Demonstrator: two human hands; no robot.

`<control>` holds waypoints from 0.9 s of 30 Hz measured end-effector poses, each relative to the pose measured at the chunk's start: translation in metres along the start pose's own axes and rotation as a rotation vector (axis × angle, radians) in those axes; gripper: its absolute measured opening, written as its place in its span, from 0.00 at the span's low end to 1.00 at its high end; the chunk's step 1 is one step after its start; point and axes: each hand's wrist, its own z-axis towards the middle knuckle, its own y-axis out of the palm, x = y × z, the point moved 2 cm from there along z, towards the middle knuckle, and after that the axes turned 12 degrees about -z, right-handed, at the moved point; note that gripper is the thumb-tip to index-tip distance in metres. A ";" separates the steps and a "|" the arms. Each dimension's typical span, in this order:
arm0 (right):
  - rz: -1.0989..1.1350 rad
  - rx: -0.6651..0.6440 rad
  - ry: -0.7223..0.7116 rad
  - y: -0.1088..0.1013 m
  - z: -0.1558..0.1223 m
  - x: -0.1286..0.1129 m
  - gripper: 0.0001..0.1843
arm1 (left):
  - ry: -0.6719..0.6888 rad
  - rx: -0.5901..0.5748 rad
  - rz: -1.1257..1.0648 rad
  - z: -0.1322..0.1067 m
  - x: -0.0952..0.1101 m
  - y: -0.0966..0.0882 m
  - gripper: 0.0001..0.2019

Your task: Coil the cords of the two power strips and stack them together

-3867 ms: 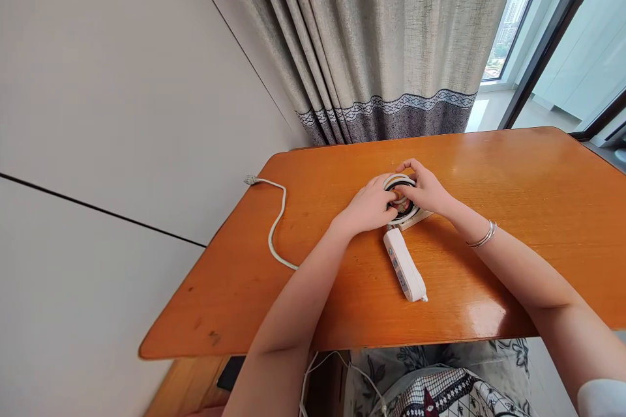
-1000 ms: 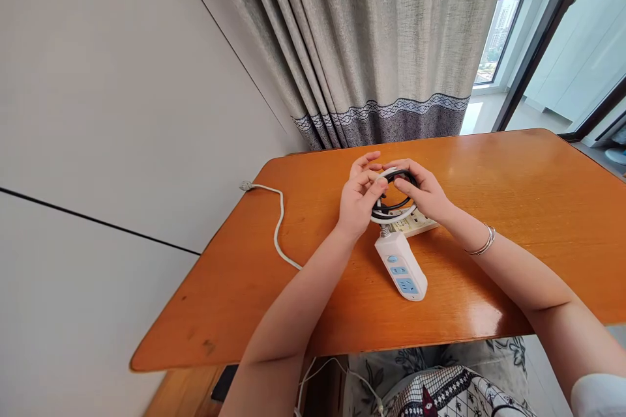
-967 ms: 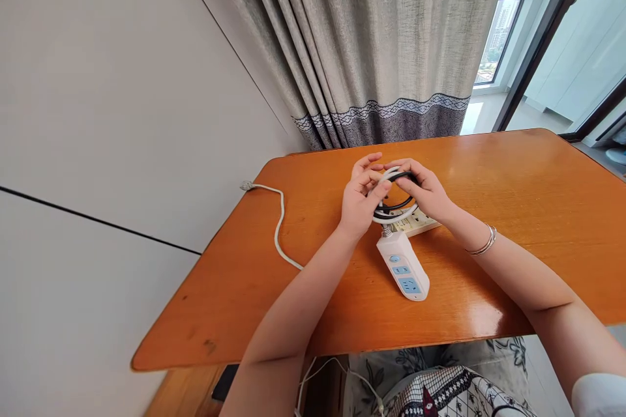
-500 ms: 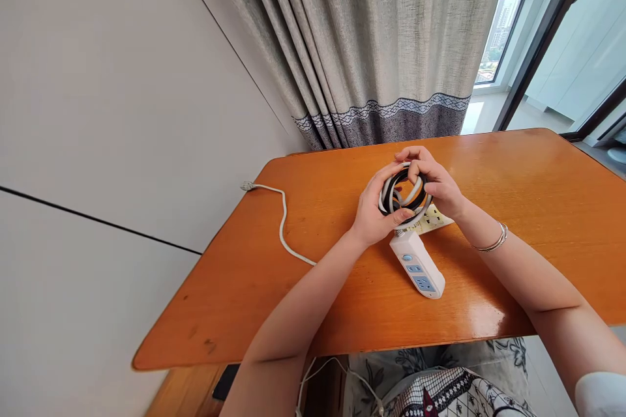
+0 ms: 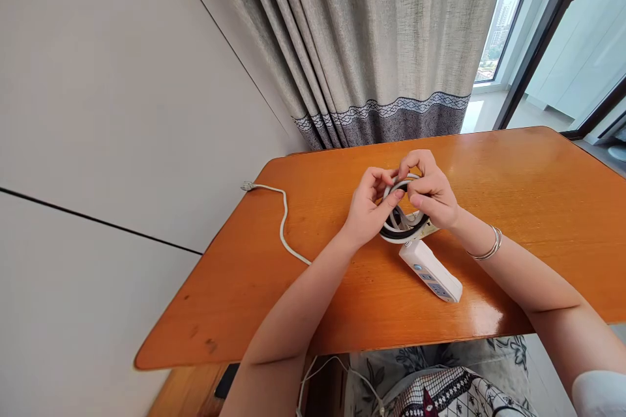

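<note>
Above the middle of the orange wooden table (image 5: 528,208), my left hand (image 5: 368,212) and my right hand (image 5: 430,195) both grip a small coil of white and black cable (image 5: 402,225). The fingers of both hands are closed on the coil's upper rim. A white power strip with blue sockets (image 5: 431,271) hangs off the coil and lies slanted on the table just below it. A second pale socket strip is mostly hidden under my right hand. A silver bangle (image 5: 484,249) sits on my right wrist.
A loose white cable (image 5: 282,225) runs from the table's left corner down over the near edge. A grey curtain (image 5: 381,45) hangs behind the table, with a plain wall at left and a window at right. Patterned clothing shows below the near edge.
Both hands have turned the coil and shifted their grip to its upper rim. The white power strip has swung to the right and lies more slanted.
</note>
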 end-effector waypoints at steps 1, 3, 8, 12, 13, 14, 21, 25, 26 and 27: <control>-0.051 0.009 -0.043 0.000 0.000 -0.003 0.28 | 0.012 0.010 0.013 0.000 0.002 0.000 0.19; -0.138 0.029 -0.109 0.000 0.000 -0.009 0.26 | 0.031 0.012 0.040 -0.001 0.005 0.001 0.17; -0.271 0.095 -0.286 -0.002 -0.004 -0.018 0.19 | 0.029 -0.020 0.108 -0.003 0.010 0.007 0.17; -0.332 0.068 -0.326 -0.001 -0.008 -0.020 0.20 | -0.025 -0.031 0.071 0.000 0.002 0.006 0.17; -0.337 0.065 -0.333 0.000 -0.008 -0.020 0.20 | -0.040 -0.028 0.060 0.001 -0.001 0.005 0.18; -0.340 0.073 -0.339 0.000 -0.007 -0.020 0.20 | -0.051 -0.029 0.049 0.003 -0.004 0.004 0.18; -0.192 0.213 -0.154 -0.004 0.000 -0.012 0.27 | -0.166 -0.050 -0.144 0.005 -0.018 0.001 0.24; -0.112 0.381 0.015 -0.020 0.002 0.001 0.30 | -0.270 -0.148 -0.325 0.002 -0.027 0.000 0.35; -0.104 0.448 0.070 -0.024 0.002 0.005 0.31 | -0.265 -0.180 -0.325 0.002 -0.029 -0.001 0.38; -0.106 0.511 0.124 -0.028 0.003 0.009 0.33 | -0.248 -0.209 -0.305 0.002 -0.031 -0.002 0.40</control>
